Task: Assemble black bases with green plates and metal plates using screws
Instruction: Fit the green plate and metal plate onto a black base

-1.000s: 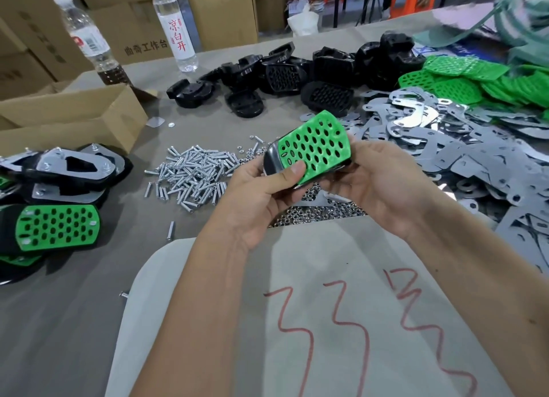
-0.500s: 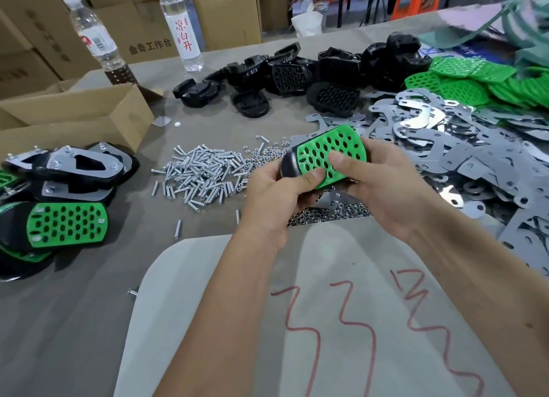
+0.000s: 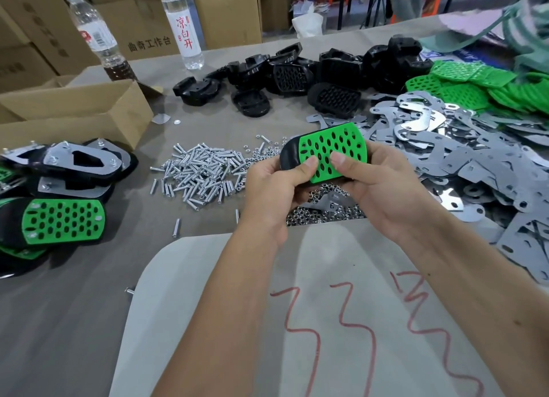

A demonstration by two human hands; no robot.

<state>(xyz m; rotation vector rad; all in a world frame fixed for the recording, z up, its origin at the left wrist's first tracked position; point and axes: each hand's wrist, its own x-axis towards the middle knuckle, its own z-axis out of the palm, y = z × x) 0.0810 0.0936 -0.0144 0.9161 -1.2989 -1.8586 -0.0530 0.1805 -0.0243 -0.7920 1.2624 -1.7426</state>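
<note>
A black base (image 3: 287,157) with a perforated green plate (image 3: 332,147) on top is held above the table between both hands. My left hand (image 3: 276,188) grips its left end, thumb pressing on the green plate. My right hand (image 3: 377,182) grips the right side, thumb also on the plate. Loose screws (image 3: 202,173) lie in a pile to the left of the hands, and small nuts (image 3: 320,215) lie under them. Spare black bases (image 3: 297,78) sit at the back, green plates (image 3: 475,84) at the far right, metal plates (image 3: 475,164) on the right.
Finished assemblies (image 3: 59,194) are stacked at the left edge beside an open cardboard box (image 3: 77,114). Two water bottles (image 3: 184,31) stand at the back. A pale sheet with red marks (image 3: 297,322) covers the near table.
Both hands brought the base with the green plate lower and flatter. My right thumb came over onto the plate's top, next to my left thumb.
</note>
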